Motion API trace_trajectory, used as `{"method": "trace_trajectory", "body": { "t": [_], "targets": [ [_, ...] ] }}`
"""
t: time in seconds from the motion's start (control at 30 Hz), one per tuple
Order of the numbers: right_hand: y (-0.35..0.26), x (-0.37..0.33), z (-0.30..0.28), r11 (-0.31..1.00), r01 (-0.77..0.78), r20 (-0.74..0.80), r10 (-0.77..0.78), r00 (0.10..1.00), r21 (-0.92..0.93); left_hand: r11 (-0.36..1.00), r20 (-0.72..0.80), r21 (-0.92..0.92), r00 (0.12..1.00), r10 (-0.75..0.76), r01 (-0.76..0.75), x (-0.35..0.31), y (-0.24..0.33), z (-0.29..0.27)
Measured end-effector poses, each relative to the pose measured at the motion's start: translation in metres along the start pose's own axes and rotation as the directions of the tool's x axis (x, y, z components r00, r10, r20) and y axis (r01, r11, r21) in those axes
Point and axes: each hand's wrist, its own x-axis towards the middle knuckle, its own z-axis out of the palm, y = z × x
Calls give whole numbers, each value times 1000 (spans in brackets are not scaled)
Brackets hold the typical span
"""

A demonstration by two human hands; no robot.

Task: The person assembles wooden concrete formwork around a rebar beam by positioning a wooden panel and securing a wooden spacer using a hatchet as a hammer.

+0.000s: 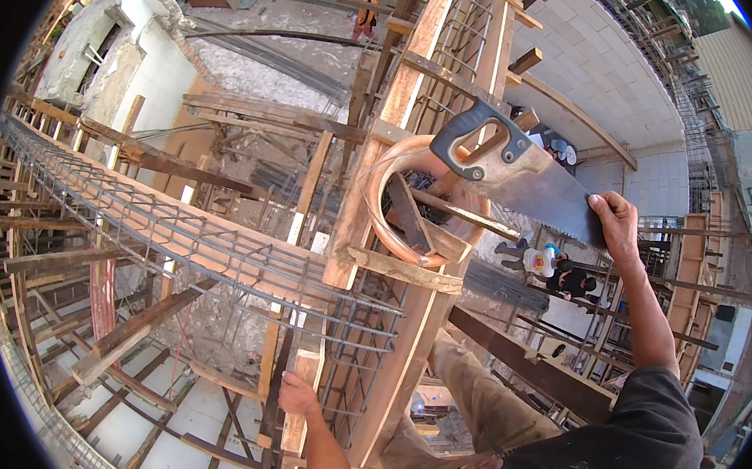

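Note:
My right hand [616,220] grips the blade end of a hand saw [524,176], whose grey and black handle points up and left over a round wooden column form [396,211]. My left hand [296,394] is down on a wooden plank [301,414] beside the rebar cage, fingers closed over its top. My knee in tan trousers [474,384] rests by a long wooden beam form [417,319].
A long steel rebar cage [175,222] runs left inside wooden formwork. Timber props and braces [138,325] cross the open drop below. Two people [562,269] stand on the floor far below. Another person [367,13] stands at the top. White block walls [609,70] sit right.

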Motion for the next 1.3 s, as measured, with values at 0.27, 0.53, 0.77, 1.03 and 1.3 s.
{"method": "trace_trajectory", "body": {
  "t": [0.27, 0.53, 0.77, 1.03, 1.3],
  "targets": [
    [120, 74, 25, 723, -62, -276, 339, 899, 688, 1000, -9, 1, 1000, 19, -19, -1, 0, 2],
    [138, 148, 160, 817, -175, -114, 281, 953, 549, 1000, -56, -1, 998, 29, -29, 2, -9, 11],
    [83, 192, 259, 733, -153, 91, 125, 988, 663, 998, -61, -59, 998, 15, -19, -2, -7, 8],
    [106, 198, 310, 977, -42, 139, 13, 990, 207, 999, -27, 24, 999, -35, 36, -1, 0, 0],
    [97, 158, 311, 959, 204, -69, -221, 973, -194, 999, 3, 4, 999, -47, 47, -2, 7, -2]
  ]
}}
